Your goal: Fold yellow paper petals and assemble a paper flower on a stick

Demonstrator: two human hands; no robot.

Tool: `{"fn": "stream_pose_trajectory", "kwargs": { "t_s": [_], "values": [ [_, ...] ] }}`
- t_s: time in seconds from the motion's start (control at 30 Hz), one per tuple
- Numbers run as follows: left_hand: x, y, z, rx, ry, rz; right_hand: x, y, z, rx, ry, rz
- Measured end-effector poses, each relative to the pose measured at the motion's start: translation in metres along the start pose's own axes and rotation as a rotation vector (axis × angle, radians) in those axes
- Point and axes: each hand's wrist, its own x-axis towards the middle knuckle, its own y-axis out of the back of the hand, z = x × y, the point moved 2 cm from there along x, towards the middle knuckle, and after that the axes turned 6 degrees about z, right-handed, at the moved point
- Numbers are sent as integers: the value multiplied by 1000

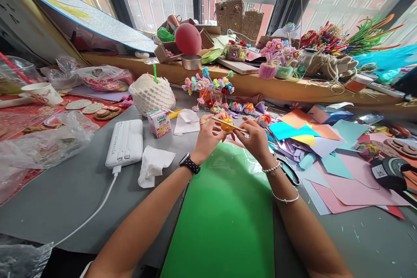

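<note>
Above the far end of a green mat (221,213), both hands come close together. My left hand (208,139), with a dark watch at its wrist, is closed around a small yellow-orange folded paper flower (227,124). A thin wooden stick (239,129) lies slantwise across the flower, its left end by my left fingers. My right hand (257,139) pinches the stick near its right end. Fingers partly hide the flower's underside. Just beyond the hands lie several rolled, multicoloured paper flowers (249,108).
Coloured paper sheets (355,178) spread to the right, near a black tool (389,173). On the left are a white power bank (124,143) with cable, crumpled tissue (154,165), a small carton (159,122) and a coconut with straw (152,94). Crafts crowd the windowsill (247,76).
</note>
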Motion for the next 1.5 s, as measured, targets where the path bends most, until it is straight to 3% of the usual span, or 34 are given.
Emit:
{"fn": "stream_pose_trajectory", "kwargs": {
  "t_s": [0.33, 0.6, 0.73, 0.9, 1.07, 1.33, 1.5],
  "values": [
    [1, -3, -3, -188, 131, -147, -1, 0, -2, -44, -21, 18],
    [3, -9, 3, -516, 124, -288, -2, -2, -7, 74, 48, -88],
    [6, -4, 7, -542, 129, -356, -1, 1, -8, 117, 50, -103],
    [6, 1, 6, -489, 121, -288, 0, 3, -8, 204, 78, -159],
    [7, 1, 5, -493, 133, -342, 0, 3, -7, 266, 97, -217],
    [6, -2, 3, -544, 133, -455, 4, 10, 0, 237, -13, -25],
    [2, -4, 7, -528, 127, -499, 3, 8, -2, 204, 19, -32]
  ]
}}
